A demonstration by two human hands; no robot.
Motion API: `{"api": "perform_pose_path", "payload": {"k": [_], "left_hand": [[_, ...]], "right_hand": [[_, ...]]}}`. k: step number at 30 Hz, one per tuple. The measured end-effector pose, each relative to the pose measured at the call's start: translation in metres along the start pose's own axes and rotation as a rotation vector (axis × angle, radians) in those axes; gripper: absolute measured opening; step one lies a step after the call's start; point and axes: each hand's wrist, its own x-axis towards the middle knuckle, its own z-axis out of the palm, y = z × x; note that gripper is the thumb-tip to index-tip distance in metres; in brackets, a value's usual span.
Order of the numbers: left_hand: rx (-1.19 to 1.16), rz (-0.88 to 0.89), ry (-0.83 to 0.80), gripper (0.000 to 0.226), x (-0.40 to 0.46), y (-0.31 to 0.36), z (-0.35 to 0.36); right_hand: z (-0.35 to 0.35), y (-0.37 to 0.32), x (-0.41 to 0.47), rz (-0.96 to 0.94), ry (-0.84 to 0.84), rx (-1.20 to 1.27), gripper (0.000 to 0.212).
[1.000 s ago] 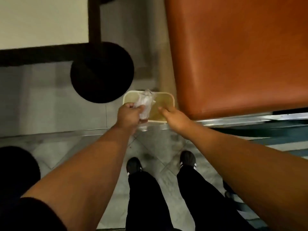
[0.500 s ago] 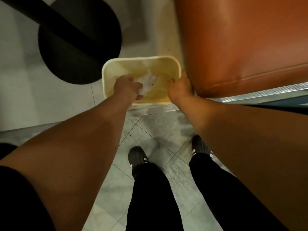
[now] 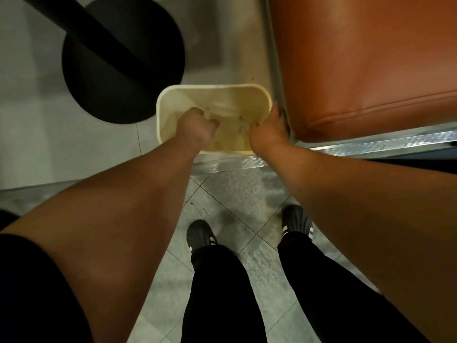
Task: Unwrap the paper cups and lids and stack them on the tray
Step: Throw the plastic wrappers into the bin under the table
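left hand [image 3: 197,128]: fisted inside bin [image 3: 163,100], contents unseen
right hand [image 3: 268,131]: grip hidden, cannot tell
wrapper: likely light, crinkly; pinch loose edge

Tiled floor [image 3: 249,194], orange seat [image 3: 358,58], black pedestal [image 3: 123,60]

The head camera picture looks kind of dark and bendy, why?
Head view: dim, warm light; the wide lens curves the shiny metal floor strip and stretches the arms; the inside of the cream plastic bin is smeared by motion blur, so what the left hand holds is unclear.
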Motion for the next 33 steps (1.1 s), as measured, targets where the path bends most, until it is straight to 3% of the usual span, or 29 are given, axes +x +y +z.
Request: {"api": "perform_pose_path", "payload": {"k": [3, 8, 11, 19, 25, 33], "left_hand": [[0.019, 0.055, 0.033, 0.047, -0.03, 0.004, -0.023], [0.037, 0.127, 0.055, 0.036, -0.106, 0.014, -0.081], [0.049, 0.135, 0.089, 0.029, -0.155, 0.024, -0.132], [0.075, 0.12, 0.353, 0.02, -0.292, 0.019, -0.285], [0.08, 0.052, 0.576, 0.022, -0.367, -0.029, -0.405], [-0.012, -0.089, 0.876, 0.012, -0.41, -0.17, -0.555]], "right_hand": [[-0.011, -0.015, -0.028, -0.132, -0.058, -0.068, 0.074], [-0.052, -0.062, -0.098, -0.405, -0.118, -0.102, 0.044], [-0.079, -0.1, -0.146, -0.572, -0.144, -0.188, 0.038], [-0.121, -0.212, -0.294, -1.011, -0.278, -0.286, 0.037], [-0.093, -0.314, -0.403, -1.333, -0.358, -0.332, 0.039], [0.021, -0.444, -0.533, -1.634, -0.378, -0.44, 0.03]]}}
